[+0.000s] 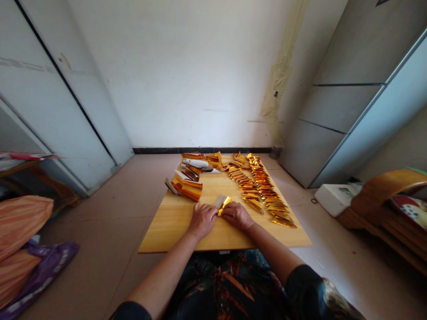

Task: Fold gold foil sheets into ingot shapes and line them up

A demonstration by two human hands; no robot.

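Note:
Close to the front middle of the wooden table (pixel 173 231), a sheet of gold foil paper (pixel 227 202) with a pale back is bent between my two hands. My left hand (pixel 204 218) pinches its left side, and my right hand (pixel 237 215) grips its right side. Rows of folded gold paper pieces (pixel 267 191) overlap along the table's right part. Stacks of loose gold sheets (pixel 191 189), some showing white backs, lie curled at the left and far side. My fingertips partly hide the fold.
A white wall stands behind the table. Grey cabinet doors (pixel 56 89) rise at left, a grey refrigerator (pixel 333 98) at right. Orange and purple bags (pixel 43 266) lie on the left floor. A wooden armrest seat (pixel 390 209) and a white box (pixel 336 199) are at right.

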